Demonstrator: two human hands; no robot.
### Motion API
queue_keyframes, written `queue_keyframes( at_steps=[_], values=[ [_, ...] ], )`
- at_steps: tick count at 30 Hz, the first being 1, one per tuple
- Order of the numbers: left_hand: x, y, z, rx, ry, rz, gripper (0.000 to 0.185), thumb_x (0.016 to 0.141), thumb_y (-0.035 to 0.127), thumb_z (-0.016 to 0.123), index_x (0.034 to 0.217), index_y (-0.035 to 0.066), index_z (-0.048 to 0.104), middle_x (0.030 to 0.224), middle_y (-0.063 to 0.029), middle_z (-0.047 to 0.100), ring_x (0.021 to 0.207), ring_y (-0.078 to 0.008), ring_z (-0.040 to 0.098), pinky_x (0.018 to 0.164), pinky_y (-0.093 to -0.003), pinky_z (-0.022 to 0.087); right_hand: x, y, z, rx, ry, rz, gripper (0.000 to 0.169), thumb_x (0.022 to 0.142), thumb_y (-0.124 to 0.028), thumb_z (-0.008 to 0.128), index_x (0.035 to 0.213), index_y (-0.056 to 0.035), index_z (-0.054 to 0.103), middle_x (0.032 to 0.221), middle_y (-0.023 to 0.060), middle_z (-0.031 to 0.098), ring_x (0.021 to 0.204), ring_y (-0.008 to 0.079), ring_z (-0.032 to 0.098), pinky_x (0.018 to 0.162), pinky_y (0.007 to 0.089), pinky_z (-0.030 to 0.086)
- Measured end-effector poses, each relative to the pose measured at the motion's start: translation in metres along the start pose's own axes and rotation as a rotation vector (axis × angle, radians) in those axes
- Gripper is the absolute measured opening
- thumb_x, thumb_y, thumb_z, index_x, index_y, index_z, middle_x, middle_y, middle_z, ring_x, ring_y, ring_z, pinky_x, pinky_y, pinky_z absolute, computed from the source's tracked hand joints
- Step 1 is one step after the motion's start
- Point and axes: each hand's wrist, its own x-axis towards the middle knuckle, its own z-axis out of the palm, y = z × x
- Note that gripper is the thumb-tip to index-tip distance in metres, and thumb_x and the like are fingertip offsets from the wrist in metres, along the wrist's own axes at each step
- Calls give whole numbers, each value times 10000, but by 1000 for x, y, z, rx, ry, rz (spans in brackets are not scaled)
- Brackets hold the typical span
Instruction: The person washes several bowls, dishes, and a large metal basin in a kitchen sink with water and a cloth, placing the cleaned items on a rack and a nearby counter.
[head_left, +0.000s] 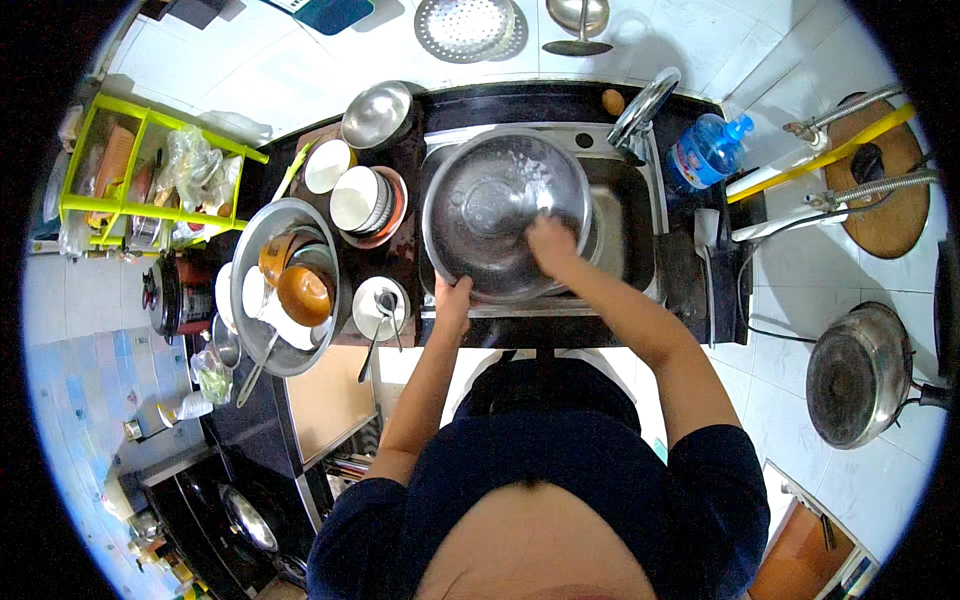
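A large round metal basin (495, 202) is tilted over the double sink (622, 225), its wet inner side facing up. My left hand (453, 304) grips the basin's near rim at the lower left. Inside the basin, towards its right side, my right hand (553, 244) is blurred and looks closed; whether it holds anything cannot be told. The chrome faucet (643, 116) stands at the sink's back right corner.
Left of the sink are a steel bowl (377, 115), stacked white bowls (358, 199), a small bowl with spoons (367, 311) and a large metal basin of dishes (244, 262). A blue plastic bottle (701, 154) and a spatula (707, 232) lie to the right.
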Motion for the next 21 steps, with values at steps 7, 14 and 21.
queue_keyframes(
  at_steps=[7,14,21],
  values=[
    [-14,-8,32,-9,-129,77,572,768,-22,470,1304,69,291,1083,-101,521,866,-195,558,566,-299,498,30,-34,-28,481,304,-427,403,768,-39,586,1158,-47,483,1132,176,487,1042,355,489,886,399,420],
    [-4,24,9,162,-122,444,753,728,-139,425,1408,80,187,1339,-111,382,1206,-221,388,998,-294,297,-9,29,33,-279,90,-308,263,845,-196,496,1082,-91,542,1053,129,557,946,286,545,816,411,444],
    [-21,46,53,399,-103,587,890,655,-170,370,1444,127,85,1434,-128,254,1257,-224,336,1022,-276,259,19,40,47,-275,515,-91,216,836,-195,493,1018,-106,569,975,111,560,877,243,538,700,372,456]
  ],
)
